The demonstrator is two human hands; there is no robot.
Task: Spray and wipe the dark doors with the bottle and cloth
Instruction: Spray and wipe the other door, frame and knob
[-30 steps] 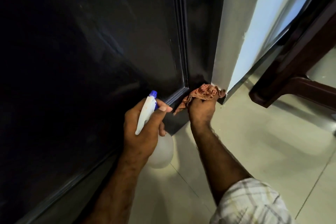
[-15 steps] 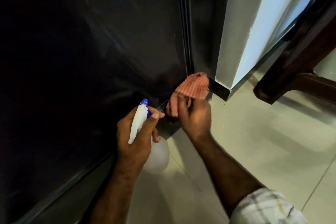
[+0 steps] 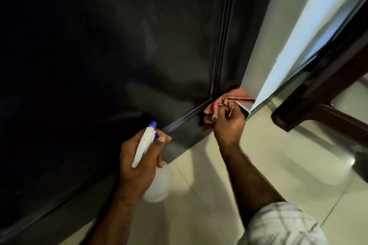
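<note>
**A:** Head view, the only one we get. What's he doing down there?

**B:** Working the bottom corner of the dark door (image 3: 123, 49). His right hand (image 3: 229, 123) has its fingers curled round a bunched cloth (image 3: 225, 101) and presses it where the door's raised moulding meets the pale wall edge (image 3: 258, 65), low by the floor (image 3: 249, 165).

**A:** And the other hand?

**B:** The left hand (image 3: 139, 157) is wrapped round the neck of the spray bottle (image 3: 157, 183), thumb up beside the blue nozzle, which points toward the door. It hangs just off the panel, near the lower rail. I can't tell whether a finger is on the trigger.

**A:** How would you do this bit properly?

**B:** I'd say push a fold of the cloth right into the groove of the moulding and drag along it, rather than rubbing flat across. Corners like that trap grime. Keep the bottle held clear so it doesn't knock the panel.

**A:** What's it all made of?

**B:** The door looks smooth and glossy, with faint streaks catching the light. The cloth is thin, reddish, striped or checked, and crumples easily. The bottle is cloudy plastic with a rounded belly and a white head. Polished pale tiles underfoot, and a dark wooden furniture leg (image 3: 318, 109) standing off to the right.
</note>
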